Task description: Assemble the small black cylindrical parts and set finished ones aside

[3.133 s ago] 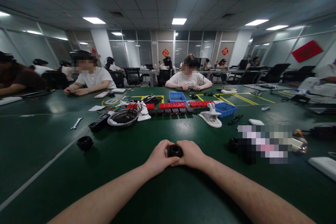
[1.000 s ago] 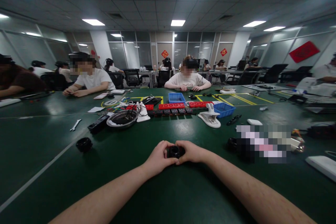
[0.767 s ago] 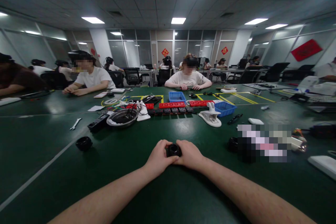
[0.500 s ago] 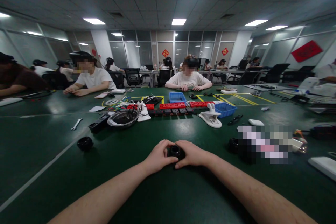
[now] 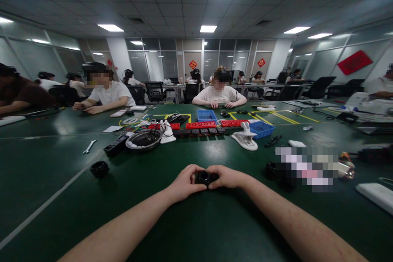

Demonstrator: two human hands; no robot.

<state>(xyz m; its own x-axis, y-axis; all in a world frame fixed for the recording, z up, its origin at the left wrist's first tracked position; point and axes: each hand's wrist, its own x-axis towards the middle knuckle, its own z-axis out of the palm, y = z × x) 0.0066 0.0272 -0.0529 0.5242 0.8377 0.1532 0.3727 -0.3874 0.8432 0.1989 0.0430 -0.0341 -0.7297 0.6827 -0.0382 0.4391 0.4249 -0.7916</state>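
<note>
L hand (image 5: pixel 186 181) pinches black part (image 5: pixel 203 177) btwn thumb & fingers, from its L side; R hand (image 5: pixel 229 177) curls in from the R, thumb tip & index tip right by its rim; can't tell if R fingertips press on it or sit just beside; a dark bit shows inside the R curl, unclear if same piece; part's round opening faces up; it's approx midway btwn L & R edges of worktop (image 5: pixel 175 233), well short of the far edge.

White slab (image 5: pixel 376 197) out twd R edge; black ring (image 5: pixel 100 169) twd L edge, well apart from hands; dark round item (image 5: pixel 270 169) on R, next to a masked patch, detail lost; wrench (image 5: pixel 90 146) past the ring, twd L edge; black box (image 5: pixel 119 144) to its R, near dish (image 5: pixel 143 149) w/ cords in it; white stand (image 5: pixel 167 133) just R of dish; white clip (image 5: pixel 247 142) R of centre, blue bin (image 5: pixel 264 132) just behind it.

Farther: black strip (image 5: pixel 199 132) w/ red strips (image 5: pixel 200 125) behind; 2nd bin (image 5: pixel 206 119), also blue, beyond those; yellow tape (image 5: pixel 285 117) twd far R corner; at far edge, person (image 5: pixel 219 95) in white top, forearms on it; another (image 5: pixel 112 95) farther L, also white top; chairs (image 5: pixel 156 90) & red signs (image 5: pixel 193 64) at back.
</note>
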